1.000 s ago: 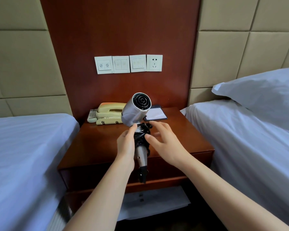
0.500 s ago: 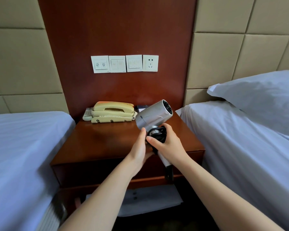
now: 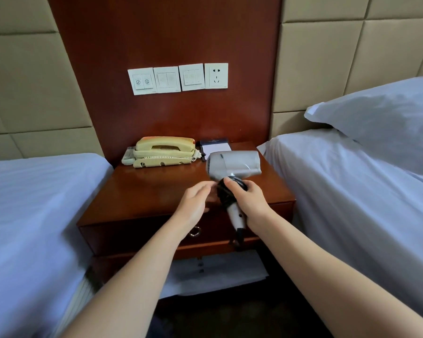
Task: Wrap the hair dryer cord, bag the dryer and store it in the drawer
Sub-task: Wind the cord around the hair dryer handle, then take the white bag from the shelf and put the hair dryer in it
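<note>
The left bed (image 3: 34, 203) fills the left edge; next to it stands the wooden counter (image 3: 152, 191), its drawer (image 3: 137, 235) closed, a cream telephone (image 3: 165, 151) at the back and a notepad (image 3: 215, 147) just right of that. The left hand (image 3: 195, 203) hovers over the counter's front edge and holds nothing; its fingers are loose and nearly straight, the tips just beside the black cord (image 3: 226, 193). They are blurred, so I cannot tell whether they touch it. On the shelf under the drawer lies a white sheet (image 3: 213, 274); whether it is the bag I cannot say.

The cord sits coiled round the upper handle of the hair dryer (image 3: 233, 164), which is held in the air above the counter's right front corner; the barrel lies level, the handle slants down toward me. The plug end (image 3: 238, 239) hangs free below the handle. The right hand (image 3: 250, 203) is clamped round the handle, thumb pressing on the coil. Beyond it lie the right bed (image 3: 352, 203) and its pillow (image 3: 381, 113).

I judge the wrapping nearly done, with the loose tail the only part left. To finish well I would pin the coil with the thumb so no turn slackens; send the left hand down to the plug; wind the tail snugly without kinking it, then tuck it under a turn.
</note>
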The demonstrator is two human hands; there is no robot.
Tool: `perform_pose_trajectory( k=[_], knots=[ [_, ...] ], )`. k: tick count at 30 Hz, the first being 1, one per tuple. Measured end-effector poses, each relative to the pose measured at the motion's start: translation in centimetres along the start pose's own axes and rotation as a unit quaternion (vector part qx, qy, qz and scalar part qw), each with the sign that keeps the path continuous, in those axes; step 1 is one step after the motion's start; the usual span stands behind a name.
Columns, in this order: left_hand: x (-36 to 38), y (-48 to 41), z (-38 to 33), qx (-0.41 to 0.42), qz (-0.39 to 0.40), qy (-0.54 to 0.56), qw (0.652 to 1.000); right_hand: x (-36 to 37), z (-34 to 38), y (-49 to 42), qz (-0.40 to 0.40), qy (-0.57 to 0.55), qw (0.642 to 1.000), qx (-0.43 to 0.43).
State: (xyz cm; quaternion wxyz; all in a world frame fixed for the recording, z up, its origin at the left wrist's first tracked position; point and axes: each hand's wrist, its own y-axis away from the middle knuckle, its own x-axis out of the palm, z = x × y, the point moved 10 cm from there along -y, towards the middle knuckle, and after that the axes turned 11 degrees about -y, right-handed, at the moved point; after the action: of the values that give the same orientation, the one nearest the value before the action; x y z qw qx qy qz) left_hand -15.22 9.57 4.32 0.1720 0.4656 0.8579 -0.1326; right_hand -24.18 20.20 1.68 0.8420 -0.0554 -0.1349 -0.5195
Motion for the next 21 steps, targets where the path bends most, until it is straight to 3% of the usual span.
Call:
perform_pose_trajectory(
  k=[2,5,8,12,15,21],
  knots=[
    [-1.1,0.1,1.4,-0.015,-0.037,-0.070,0.997,-0.1,-0.5,-0.4,-0.005,-0.049,0.999,0.021],
    [-2.7,1.0,5.2,-0.118,-0.098,-0.146,0.977,-0.9,-0.3,-1.0,-0.016,-0.078,0.997,0.022],
    [-2.9,2.4,8.8,-0.217,-0.113,-0.176,0.953,-1.5,-0.3,-1.4,-0.023,-0.084,0.996,0.016],
    [-1.1,3.4,12.6,-0.303,-0.093,-0.101,0.943,-1.5,-1.2,-1.5,-0.032,-0.075,0.996,0.022],
    [0.5,3.1,13.8,-0.311,-0.071,-0.072,0.945,-1.3,-2.0,-1.6,-0.041,-0.046,0.998,0.031],
    [0.7,2.5,14.4,-0.321,-0.121,0.023,0.939,-1.0,-2.5,-3.1,-0.036,0.001,0.999,0.031]
  ],
)
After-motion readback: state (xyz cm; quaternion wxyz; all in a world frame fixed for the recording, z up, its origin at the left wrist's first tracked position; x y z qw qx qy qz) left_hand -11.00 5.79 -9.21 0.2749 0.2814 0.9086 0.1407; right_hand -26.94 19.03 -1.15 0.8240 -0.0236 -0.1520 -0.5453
